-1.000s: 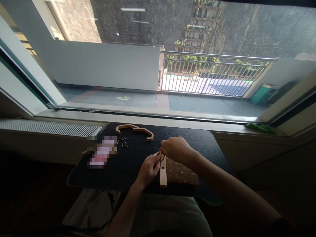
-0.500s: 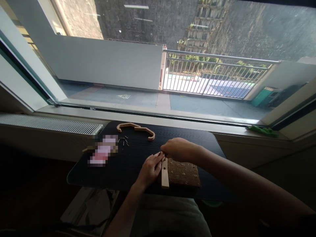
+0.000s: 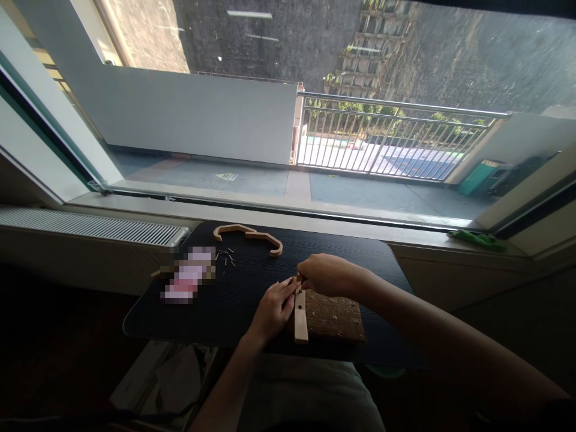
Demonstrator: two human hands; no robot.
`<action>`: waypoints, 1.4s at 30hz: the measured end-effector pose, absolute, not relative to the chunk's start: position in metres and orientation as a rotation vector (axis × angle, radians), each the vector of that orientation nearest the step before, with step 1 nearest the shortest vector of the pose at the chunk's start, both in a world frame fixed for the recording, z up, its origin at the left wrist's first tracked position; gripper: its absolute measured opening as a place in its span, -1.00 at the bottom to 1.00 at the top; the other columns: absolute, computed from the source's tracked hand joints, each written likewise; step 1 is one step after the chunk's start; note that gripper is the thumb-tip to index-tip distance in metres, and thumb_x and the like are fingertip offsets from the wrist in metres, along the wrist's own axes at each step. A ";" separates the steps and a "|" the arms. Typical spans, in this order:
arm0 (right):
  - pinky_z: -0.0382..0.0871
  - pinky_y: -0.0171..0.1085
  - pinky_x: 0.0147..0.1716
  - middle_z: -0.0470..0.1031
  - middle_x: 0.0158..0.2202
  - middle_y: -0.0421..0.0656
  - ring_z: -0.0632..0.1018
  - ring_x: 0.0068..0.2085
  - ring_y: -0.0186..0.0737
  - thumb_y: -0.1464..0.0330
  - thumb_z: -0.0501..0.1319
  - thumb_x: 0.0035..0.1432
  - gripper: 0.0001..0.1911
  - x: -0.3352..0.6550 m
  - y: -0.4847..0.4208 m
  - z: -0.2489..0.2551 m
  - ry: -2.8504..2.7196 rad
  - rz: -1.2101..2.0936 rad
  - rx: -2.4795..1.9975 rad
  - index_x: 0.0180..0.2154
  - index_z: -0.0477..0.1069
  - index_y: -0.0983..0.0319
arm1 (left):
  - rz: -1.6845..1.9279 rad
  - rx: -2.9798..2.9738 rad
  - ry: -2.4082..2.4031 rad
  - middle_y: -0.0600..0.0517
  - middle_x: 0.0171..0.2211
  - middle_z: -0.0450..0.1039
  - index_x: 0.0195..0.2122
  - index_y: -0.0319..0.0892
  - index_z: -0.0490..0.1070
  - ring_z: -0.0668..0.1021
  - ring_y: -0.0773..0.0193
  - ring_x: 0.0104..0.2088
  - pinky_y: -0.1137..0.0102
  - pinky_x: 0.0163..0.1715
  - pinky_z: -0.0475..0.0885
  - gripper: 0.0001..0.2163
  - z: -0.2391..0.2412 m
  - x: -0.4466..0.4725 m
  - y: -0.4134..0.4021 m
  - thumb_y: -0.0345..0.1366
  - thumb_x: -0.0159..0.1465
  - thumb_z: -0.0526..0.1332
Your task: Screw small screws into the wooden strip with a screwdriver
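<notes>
A pale wooden strip [image 3: 300, 327] with a dark hole in it lies along the left edge of a brown, rough-textured block [image 3: 336, 318] at the table's near side. My left hand [image 3: 271, 307] grips the strip's far end, with fingers pressed together over it. Just above that end, my right hand [image 3: 330, 272] is closed in a fist, its fingertips close to my left fingers. Whatever small thing the right hand pinches is hidden by its own fingers.
On the black table [image 3: 189, 321], two curved wooden pieces [image 3: 270, 240] lie toward the back. Several small screws or pins [image 3: 227, 257] are scattered beside a blurred pinkish packet [image 3: 189, 276]. A window sill [image 3: 315, 223] borders the far edge, with a radiator [image 3: 99, 225] at left.
My right fist has shifted slightly to the right and turned a little at the strip's far end. My left hand, the strip and the block stay where they were.
</notes>
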State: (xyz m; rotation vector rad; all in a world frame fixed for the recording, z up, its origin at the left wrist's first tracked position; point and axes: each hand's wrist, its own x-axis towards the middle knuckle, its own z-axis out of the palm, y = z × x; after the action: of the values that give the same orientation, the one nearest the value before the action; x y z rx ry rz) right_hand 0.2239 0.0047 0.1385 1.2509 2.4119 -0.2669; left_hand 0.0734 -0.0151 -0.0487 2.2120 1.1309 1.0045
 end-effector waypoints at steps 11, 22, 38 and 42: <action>0.41 -0.24 -0.32 0.61 -0.20 0.12 0.62 -0.16 0.04 0.31 0.13 0.28 -0.71 0.220 -0.002 0.142 2.378 -0.271 1.366 -0.16 0.57 0.32 | 1.000 2.194 1.137 -0.09 0.10 0.47 0.10 -0.10 0.43 0.49 0.06 0.11 0.06 0.16 0.36 -0.64 -0.047 0.073 -0.015 -0.44 0.30 0.08; 0.44 -0.22 -0.30 0.60 -0.17 0.18 0.61 -0.11 0.06 0.23 0.16 0.25 -0.64 0.217 0.006 0.138 2.274 -0.282 1.480 -0.11 0.56 0.34 | 1.010 2.193 1.126 -0.07 0.09 0.48 0.08 -0.07 0.44 0.49 0.08 0.11 0.10 0.15 0.37 -0.64 -0.047 0.073 -0.016 -0.44 0.30 0.08; 0.42 -0.14 -0.29 0.59 -0.19 0.07 0.61 -0.16 0.05 0.29 0.11 0.25 -0.63 0.217 -0.001 0.138 2.414 -0.244 1.466 0.03 0.32 0.35 | 0.984 2.203 1.133 -0.08 0.10 0.48 0.08 -0.08 0.43 0.49 0.07 0.12 0.04 0.18 0.33 -0.64 -0.046 0.073 -0.016 -0.43 0.30 0.07; 0.34 -0.26 -0.37 0.57 -0.17 0.03 0.60 -0.20 -0.05 0.35 0.09 0.26 -0.72 0.229 0.004 0.130 2.509 -0.383 1.374 -0.02 0.30 0.31 | 1.032 2.203 1.123 -0.06 0.07 0.50 0.06 -0.07 0.45 0.51 0.08 0.09 0.10 0.15 0.37 -0.65 -0.046 0.073 -0.016 -0.44 0.29 0.09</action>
State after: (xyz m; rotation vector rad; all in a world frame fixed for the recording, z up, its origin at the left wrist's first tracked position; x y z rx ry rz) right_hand 0.2288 0.0036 0.1299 1.3738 2.5090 -0.3832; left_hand 0.0730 -0.0157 -0.0462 2.2033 1.1228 1.0322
